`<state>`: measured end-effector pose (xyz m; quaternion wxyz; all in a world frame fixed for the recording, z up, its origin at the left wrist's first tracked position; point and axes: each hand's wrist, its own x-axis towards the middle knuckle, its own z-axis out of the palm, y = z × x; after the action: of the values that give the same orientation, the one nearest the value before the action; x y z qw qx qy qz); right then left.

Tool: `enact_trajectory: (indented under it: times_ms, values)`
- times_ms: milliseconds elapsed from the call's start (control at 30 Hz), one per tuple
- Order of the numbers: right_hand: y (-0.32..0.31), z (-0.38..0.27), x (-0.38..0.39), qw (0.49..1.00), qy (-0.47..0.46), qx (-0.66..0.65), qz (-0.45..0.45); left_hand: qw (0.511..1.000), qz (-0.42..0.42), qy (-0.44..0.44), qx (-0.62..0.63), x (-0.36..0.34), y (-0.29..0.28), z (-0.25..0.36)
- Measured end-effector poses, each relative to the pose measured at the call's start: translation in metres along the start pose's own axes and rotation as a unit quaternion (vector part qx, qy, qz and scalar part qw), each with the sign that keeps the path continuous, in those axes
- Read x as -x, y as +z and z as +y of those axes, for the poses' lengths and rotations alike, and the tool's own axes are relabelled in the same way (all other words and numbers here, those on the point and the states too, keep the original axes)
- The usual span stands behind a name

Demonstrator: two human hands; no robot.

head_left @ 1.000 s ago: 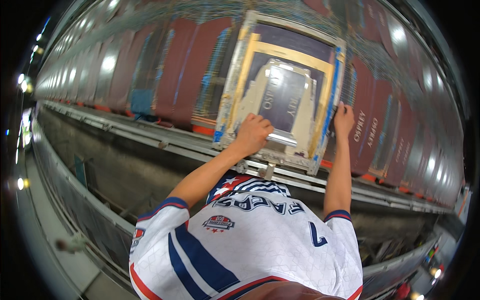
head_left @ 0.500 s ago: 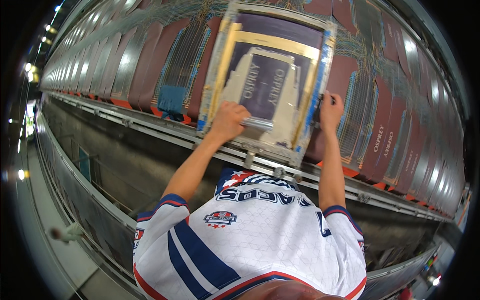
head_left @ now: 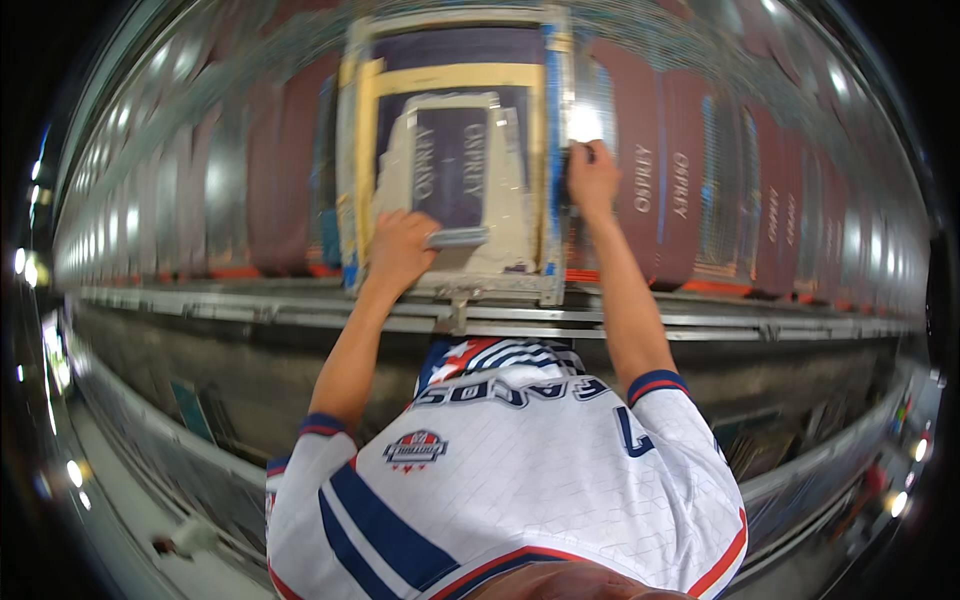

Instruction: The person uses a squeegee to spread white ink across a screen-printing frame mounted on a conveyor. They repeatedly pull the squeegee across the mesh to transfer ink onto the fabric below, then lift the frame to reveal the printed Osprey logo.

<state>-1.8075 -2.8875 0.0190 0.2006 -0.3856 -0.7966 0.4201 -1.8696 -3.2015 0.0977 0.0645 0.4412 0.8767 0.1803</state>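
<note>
Nearest to me is my own white jersey (head_left: 520,480) with blue and red stripes, both forearms running up from it toward the long table (head_left: 300,300) ahead. My left hand (head_left: 400,250) is closed around the handle of a squeegee (head_left: 458,238), whose grey blade lies across the lower part of the screen (head_left: 450,160), close to the near edge of the frame (head_left: 455,285). My right hand (head_left: 592,178) is curled over the frame's right rail, fingers wrapped on it, holding it down. The screen sits flat on a dark maroon fabric panel (head_left: 660,190), one of a row of such panels laid side by side along the table, several already carrying pale lettering. Pale ink is smeared around the dark stencil window in the middle of the mesh. I judge the step in hand to be the print pull itself, with the blade near the end of its stroke on my side of the screen. The next move, as I read it, calls for even pressure on the blade and a steady right hand, so the frame does not shift on the panel before it is lifted cleanly. Beyond the frame the panels recede in a blur.
</note>
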Motion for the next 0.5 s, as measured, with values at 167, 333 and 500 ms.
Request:
enact_trajectory:
  times_ms: [167, 333, 500]
  values:
    - [0.01, 0.002, -0.003, 0.997, 0.059, -0.054, -0.012, 0.999, -0.044, 0.024, 0.005, -0.013, -0.007, -0.002]
    - [0.004, -0.003, 0.003, 0.987, 0.077, -0.137, -0.031, 0.996, -0.083, 0.015, -0.028, -0.013, -0.011, 0.001]
    - [0.005, 0.001, 0.003, 0.973, 0.11, -0.188, -0.073, 0.992, -0.122, 0.01, -0.034, -0.018, -0.008, 0.005]
